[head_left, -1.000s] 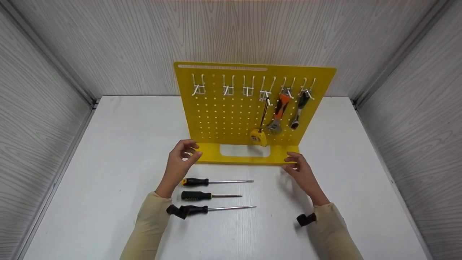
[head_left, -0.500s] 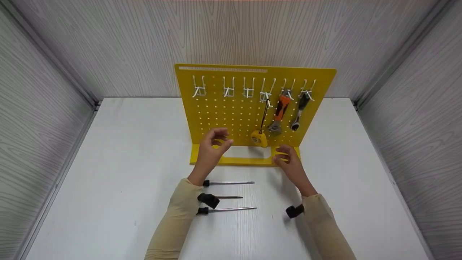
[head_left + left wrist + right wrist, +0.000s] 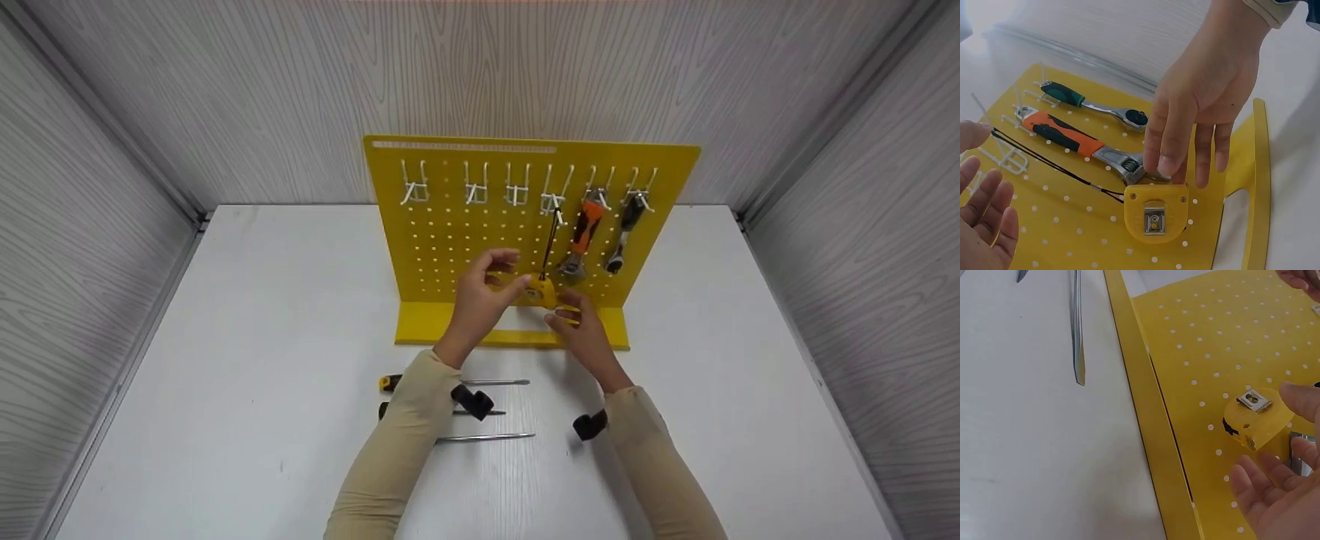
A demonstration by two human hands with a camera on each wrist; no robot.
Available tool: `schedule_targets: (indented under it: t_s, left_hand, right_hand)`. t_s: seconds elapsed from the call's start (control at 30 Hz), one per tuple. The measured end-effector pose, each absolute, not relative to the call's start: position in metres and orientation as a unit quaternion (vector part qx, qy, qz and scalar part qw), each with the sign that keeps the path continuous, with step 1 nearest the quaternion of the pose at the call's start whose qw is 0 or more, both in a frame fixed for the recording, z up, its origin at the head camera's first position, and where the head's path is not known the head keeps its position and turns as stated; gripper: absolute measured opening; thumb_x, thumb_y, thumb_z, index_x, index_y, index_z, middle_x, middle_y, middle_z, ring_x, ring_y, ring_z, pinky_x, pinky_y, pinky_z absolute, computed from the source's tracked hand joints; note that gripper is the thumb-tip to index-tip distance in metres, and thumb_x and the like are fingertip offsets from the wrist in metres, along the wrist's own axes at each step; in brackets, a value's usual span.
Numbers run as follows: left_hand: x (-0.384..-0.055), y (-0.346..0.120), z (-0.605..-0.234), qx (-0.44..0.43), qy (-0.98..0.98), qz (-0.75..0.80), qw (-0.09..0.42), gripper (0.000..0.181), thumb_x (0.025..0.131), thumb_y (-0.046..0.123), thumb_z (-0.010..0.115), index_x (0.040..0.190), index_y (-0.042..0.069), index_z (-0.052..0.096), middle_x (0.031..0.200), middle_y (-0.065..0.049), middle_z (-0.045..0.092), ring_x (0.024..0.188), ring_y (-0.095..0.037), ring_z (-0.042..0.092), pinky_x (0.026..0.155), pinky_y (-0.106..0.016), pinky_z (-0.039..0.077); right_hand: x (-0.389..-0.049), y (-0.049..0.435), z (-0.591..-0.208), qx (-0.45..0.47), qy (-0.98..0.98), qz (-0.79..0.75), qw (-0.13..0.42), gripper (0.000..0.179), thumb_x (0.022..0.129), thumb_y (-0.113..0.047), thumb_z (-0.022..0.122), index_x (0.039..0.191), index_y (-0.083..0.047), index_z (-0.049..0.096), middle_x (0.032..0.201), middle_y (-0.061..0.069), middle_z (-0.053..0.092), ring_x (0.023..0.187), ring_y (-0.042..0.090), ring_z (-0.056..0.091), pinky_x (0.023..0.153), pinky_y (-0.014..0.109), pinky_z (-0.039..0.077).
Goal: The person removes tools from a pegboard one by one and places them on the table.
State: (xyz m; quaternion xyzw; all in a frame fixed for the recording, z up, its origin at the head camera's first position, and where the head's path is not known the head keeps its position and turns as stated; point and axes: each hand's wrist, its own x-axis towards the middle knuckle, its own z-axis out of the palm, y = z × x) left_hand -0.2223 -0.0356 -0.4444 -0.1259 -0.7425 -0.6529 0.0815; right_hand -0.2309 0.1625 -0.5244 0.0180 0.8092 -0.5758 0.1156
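A yellow tape measure [image 3: 541, 294] hangs by a black cord loop from a white hook on the yellow pegboard [image 3: 427, 255]. My left hand [image 3: 480, 300] is just left of it in the head view, thumb and fingers spread apart with nothing held. From the lower right my right hand [image 3: 585, 334] comes close to the tape measure, fingers loosely bent around a gap. In the right wrist view the thumb and fingers of the right hand [image 3: 1286, 495] lie either side of the tape measure [image 3: 1258, 419]. The left wrist view shows the right fingertips at the case's [image 3: 1156, 216] upper edge.
An adjustable wrench [image 3: 588, 225] with an orange and black handle and a ratchet wrench [image 3: 630, 217] hang to the right. Bare white hooks [image 3: 475, 192] line the left half. Three screwdrivers [image 3: 495, 382] lie on the white table [image 3: 247, 337], partly behind the left sleeve [image 3: 405, 435].
My left hand has moved right and up from the pegboard's left edge toward the tape measure. The right hand has shifted left toward it. The hung tools stay in place.
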Motion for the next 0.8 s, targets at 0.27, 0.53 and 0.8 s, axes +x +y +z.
schedule_targets:
  t_s: [0.27,0.53,0.8]
  left_hand:
    - [-0.240,-0.017,-0.437,-0.114,-0.748,-0.649,0.077,0.043,0.089,0.024,0.070,0.124,0.004,0.056,0.123,-0.015,0.060,0.109,-0.028,0.056,0.091,-0.046,0.047]
    - [-0.256,-0.006,-0.433,-0.102,-0.761,-0.638,0.058,0.039,0.089,0.018,0.069,0.124,0.007,0.057,0.119,-0.009,0.061,0.106,-0.021,0.058,0.090,-0.039,0.049]
    - [-0.267,0.003,-0.434,-0.091,-0.756,-0.646,0.042,0.030,0.091,0.016,0.067,0.120,0.010,0.062,0.116,-0.006,0.064,0.103,-0.018,0.059,0.090,-0.032,0.050]
  right_hand:
    - [-0.240,0.154,-0.530,0.028,0.817,-0.564,0.113,0.062,0.095,-0.026,0.061,0.147,-0.017,0.029,0.151,0.010,0.035,0.134,0.028,0.042,0.112,0.045,0.036]
    - [-0.245,0.147,-0.539,0.019,0.808,-0.575,0.127,0.063,0.096,-0.026,0.059,0.149,-0.016,0.026,0.152,0.010,0.033,0.135,0.029,0.042,0.110,0.044,0.039]
    - [-0.248,0.143,-0.543,0.026,0.813,-0.566,0.135,0.061,0.097,-0.028,0.057,0.148,-0.016,0.025,0.150,0.010,0.035,0.126,0.028,0.048,0.102,0.042,0.046]
